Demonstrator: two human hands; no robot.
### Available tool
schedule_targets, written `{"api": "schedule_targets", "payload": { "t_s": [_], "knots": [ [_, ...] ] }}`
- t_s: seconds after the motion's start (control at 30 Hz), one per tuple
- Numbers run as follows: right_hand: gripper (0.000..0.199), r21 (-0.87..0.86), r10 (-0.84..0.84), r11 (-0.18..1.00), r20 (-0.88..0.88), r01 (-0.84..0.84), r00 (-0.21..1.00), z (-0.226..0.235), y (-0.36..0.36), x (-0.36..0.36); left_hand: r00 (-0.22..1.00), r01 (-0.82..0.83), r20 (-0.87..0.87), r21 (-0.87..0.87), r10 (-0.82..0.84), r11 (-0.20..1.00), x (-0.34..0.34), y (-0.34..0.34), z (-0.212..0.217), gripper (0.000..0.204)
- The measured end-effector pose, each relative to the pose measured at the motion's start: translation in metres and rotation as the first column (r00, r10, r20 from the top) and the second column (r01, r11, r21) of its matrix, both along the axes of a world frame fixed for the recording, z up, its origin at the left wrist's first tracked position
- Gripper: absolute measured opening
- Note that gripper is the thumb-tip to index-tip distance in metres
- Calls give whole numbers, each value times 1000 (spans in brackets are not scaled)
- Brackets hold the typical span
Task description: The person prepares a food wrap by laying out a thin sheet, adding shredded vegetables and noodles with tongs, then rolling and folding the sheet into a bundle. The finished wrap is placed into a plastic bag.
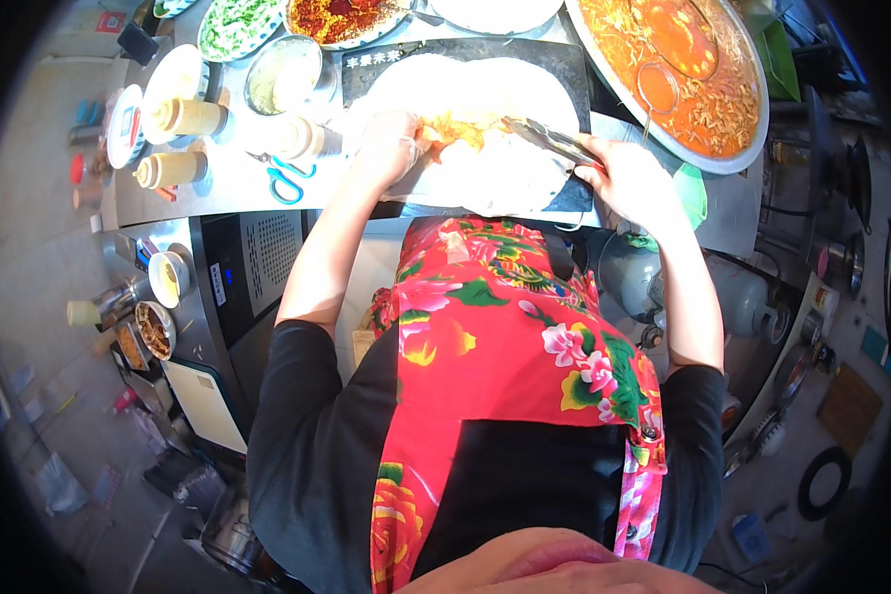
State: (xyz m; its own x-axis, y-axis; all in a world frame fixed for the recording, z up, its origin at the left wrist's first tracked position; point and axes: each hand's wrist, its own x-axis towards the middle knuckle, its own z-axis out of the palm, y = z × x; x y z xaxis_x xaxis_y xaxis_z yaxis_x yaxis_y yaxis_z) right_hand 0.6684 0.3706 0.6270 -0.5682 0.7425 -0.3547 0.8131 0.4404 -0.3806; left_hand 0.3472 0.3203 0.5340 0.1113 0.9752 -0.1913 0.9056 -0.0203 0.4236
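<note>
On a black board (574, 84) lie wide, round white sheets (535, 183), washed out by glare, with orange-coloured food (465, 131) across their middle. My left hand (391, 147) is closed at the left end of that food; its fingertips are partly lost in the brightness, and a thin clear glove seems to cover it. In my right hand (632, 178) is a dark long-bladed utensil (544, 141) with some red at the grip. Its tip points left and reaches the right end of the food. Whether it is a knife or tongs I cannot tell.
A large basin of red-orange stew (723, 109) with a ladle (657, 89) stands far right. Along the back are bowls of chopped greens (236, 25) and chilli (337, 18). Left are squeeze bottles (168, 169), blue-handled scissors (285, 186) and a glass bowl (267, 89).
</note>
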Motion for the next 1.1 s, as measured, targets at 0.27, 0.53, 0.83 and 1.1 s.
{"api": "schedule_targets", "payload": {
  "t_s": [0.27,0.53,0.83,1.1],
  "knots": [
    [36,159,107,975,262,-152,959,-9,-11,-44,993,-80,100,199,61,977,9,-11,-23,20],
    [28,112,30,993,-79,-21,996,-24,-13,-23,589,-436,685,-178,429,882,25,-18,-3,27],
    [31,-361,-266,915,-204,180,942,-40,-24,2,617,-267,630,-396,471,879,30,10,-10,31],
    [41,39,-110,993,-36,111,993,-43,-39,0,984,-116,-128,84,126,990,32,-8,-33,27]
  ]
}}
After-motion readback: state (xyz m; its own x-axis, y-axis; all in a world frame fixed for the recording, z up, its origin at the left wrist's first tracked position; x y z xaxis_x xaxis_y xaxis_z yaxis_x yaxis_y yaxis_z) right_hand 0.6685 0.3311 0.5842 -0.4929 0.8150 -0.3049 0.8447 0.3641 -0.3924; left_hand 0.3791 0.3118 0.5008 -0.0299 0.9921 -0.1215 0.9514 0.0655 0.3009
